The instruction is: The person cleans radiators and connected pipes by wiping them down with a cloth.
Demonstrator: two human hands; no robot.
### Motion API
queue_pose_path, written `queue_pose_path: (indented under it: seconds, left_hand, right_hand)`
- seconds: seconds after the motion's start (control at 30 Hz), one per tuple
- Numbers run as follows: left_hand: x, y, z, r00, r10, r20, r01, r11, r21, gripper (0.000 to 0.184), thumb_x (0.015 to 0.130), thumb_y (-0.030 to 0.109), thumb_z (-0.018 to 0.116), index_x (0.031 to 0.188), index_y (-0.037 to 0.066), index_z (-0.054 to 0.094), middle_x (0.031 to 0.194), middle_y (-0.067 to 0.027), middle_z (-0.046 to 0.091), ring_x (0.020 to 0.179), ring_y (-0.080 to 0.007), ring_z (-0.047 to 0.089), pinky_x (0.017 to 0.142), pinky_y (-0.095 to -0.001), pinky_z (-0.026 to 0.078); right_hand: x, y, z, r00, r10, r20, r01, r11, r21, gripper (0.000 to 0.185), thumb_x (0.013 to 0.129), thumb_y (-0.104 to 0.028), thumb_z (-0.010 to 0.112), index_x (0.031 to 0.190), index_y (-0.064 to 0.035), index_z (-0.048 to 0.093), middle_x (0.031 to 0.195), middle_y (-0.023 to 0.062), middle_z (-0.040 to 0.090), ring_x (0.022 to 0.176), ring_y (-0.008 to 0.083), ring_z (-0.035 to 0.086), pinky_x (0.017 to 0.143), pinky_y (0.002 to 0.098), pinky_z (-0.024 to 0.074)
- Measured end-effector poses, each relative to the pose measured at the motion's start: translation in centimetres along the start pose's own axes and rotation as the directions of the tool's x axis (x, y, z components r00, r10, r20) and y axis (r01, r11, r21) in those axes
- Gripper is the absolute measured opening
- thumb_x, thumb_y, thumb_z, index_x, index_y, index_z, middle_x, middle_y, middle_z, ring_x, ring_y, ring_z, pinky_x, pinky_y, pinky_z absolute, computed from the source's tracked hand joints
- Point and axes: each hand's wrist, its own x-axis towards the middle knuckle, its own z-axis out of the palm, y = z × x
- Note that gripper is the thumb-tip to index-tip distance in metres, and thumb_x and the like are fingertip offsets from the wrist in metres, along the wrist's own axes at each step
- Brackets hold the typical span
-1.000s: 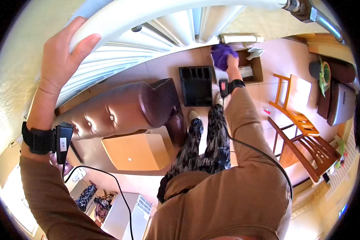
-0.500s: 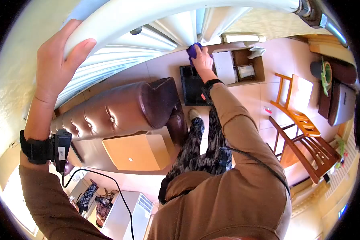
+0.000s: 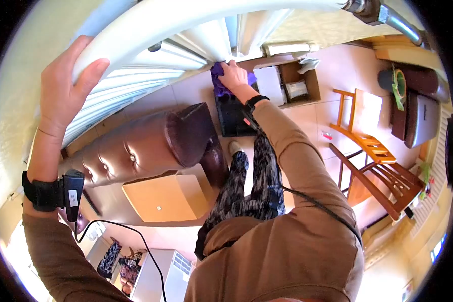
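My left hand (image 3: 68, 83) is wrapped round the left end of the thick white top pipe of a radiator (image 3: 186, 22), thumb on the near side. Far below, my right hand (image 3: 233, 76) grips a purple cloth (image 3: 218, 80) near the bottom of the radiator's white fins (image 3: 206, 43). Cloth spreads out on both sides of the fingers. The fingertips are partly hidden in it. Beneath that hand lies a black box-like object (image 3: 231, 118) on the floor.
A brown leather sofa (image 3: 131, 146) carrying a cardboard box (image 3: 161, 196) stands at left. An open carton (image 3: 307, 90) sits beside the radiator's foot. Wooden chairs (image 3: 362, 118) stand at right. A black cable (image 3: 146, 236) hangs from my left wrist device.
My right hand has shifted slightly left in view, and the purple cloth now hangs more spread out. My left hand keeps its hold on the pipe. The whole view has shifted a little.
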Motion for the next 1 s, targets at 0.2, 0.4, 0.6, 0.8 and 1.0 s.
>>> queue_pose_path:
  seconds: [0.2, 0.4, 0.6, 0.8, 1.0]
  left_hand:
    - [-0.1, -0.1, -0.1, 0.999, 0.047, -0.008, -0.047, 0.997, 0.062, 0.037, 0.083, 0.036, 0.058, 0.099, 0.004, 0.056, 0.075, -0.0144, 0.058, 0.067, -0.0258, 0.057, 0.064, -0.0299, 0.044]
    - [-0.4, -0.5, 0.0, 0.999, 0.029, -0.022, -0.028, 0.999, 0.041, 0.041, 0.082, 0.038, 0.059, 0.104, 0.003, 0.057, 0.078, -0.0143, 0.06, 0.068, -0.0256, 0.058, 0.066, -0.0294, 0.045]
    - [-0.2, -0.4, 0.1, 1.0, 0.012, -0.012, -0.011, 0.999, 0.048, 0.044, 0.082, 0.04, 0.058, 0.105, 0.003, 0.057, 0.079, -0.0146, 0.061, 0.069, -0.0257, 0.058, 0.067, -0.0296, 0.045]
    - [-0.2, -0.5, -0.1, 1.0, 0.027, 0.005, -0.027, 0.998, 0.053, 0.045, 0.082, 0.041, 0.057, 0.106, 0.004, 0.057, 0.078, -0.014, 0.061, 0.069, -0.0249, 0.059, 0.067, -0.0296, 0.045]
    - [-0.4, -0.5, -0.5, 0.998, -0.003, 0.062, -0.003, 0.995, 0.096, 0.047, 0.083, 0.038, 0.055, 0.112, 0.001, 0.053, 0.088, -0.0165, 0.061, 0.08, -0.0243, 0.059, 0.074, -0.03, 0.044]
  right_hand:
    - [-0.5, -0.2, 3.5, 0.99, -0.13, -0.059, 0.114, 0.969, -0.22, 0.047, 0.081, -0.013, 0.05, 0.126, -0.0146, 0.038, 0.101, 0.0167, 0.051, 0.083, 0.0313, 0.06, 0.067, 0.0382, 0.0515]
    - [-1.1, 2.1, 2.9, 0.98, 0.125, 0.157, -0.103, 0.985, -0.139, 0.035, 0.077, -0.02, 0.059, 0.106, -0.0018, 0.053, 0.103, 0.0157, 0.054, 0.092, 0.0299, 0.06, 0.078, 0.0392, 0.0482]
    - [-2.2, 0.3, 1.8, 0.997, -0.07, -0.01, 0.069, 0.996, -0.055, 0.05, 0.074, -0.025, 0.065, 0.118, -0.0114, 0.047, 0.103, 0.0158, 0.051, 0.089, 0.0318, 0.059, 0.075, 0.0403, 0.0491]
    - [-0.1, 0.0, 3.9, 0.988, -0.149, -0.027, 0.133, 0.942, -0.308, 0.047, 0.083, -0.015, 0.051, 0.128, -0.0121, 0.038, 0.096, 0.0133, 0.053, 0.084, 0.0288, 0.06, 0.067, 0.0412, 0.0503]
    - [0.1, 0.6, 4.1, 0.994, -0.102, 0.037, 0.108, 0.917, -0.384, 0.052, 0.084, -0.01, 0.046, 0.133, -0.0109, 0.027, 0.095, 0.0149, 0.054, 0.08, 0.0307, 0.061, 0.064, 0.0381, 0.0526]
